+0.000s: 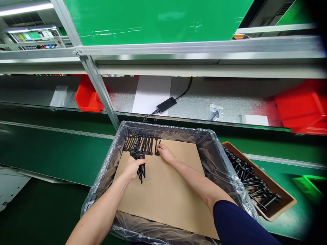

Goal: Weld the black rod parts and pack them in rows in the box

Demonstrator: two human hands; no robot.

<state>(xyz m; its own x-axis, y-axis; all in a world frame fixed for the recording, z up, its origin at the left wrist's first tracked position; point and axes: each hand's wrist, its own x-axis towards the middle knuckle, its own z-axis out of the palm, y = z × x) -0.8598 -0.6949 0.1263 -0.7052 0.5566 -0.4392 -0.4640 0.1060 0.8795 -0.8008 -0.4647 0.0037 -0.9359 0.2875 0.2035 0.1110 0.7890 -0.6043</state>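
Row of black parts (143, 144) on cardboard sheet (163, 190), far-left corner.
Left hand (134, 167) grips a bundle (136, 153); right hand (165, 153) pinches one part (159, 142) at the row's right end, best laid parallel, evenly spaced.

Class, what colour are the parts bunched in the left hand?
The parts are black, best seen in the head view.

Black rod-shaped parts (146, 144): row lying side by side, far left on cardboard (166, 194); bunch (136, 152) clutched in left hand (133, 167), narrow ends near; jumbled pile (250, 177) right, in brown box (288, 202).
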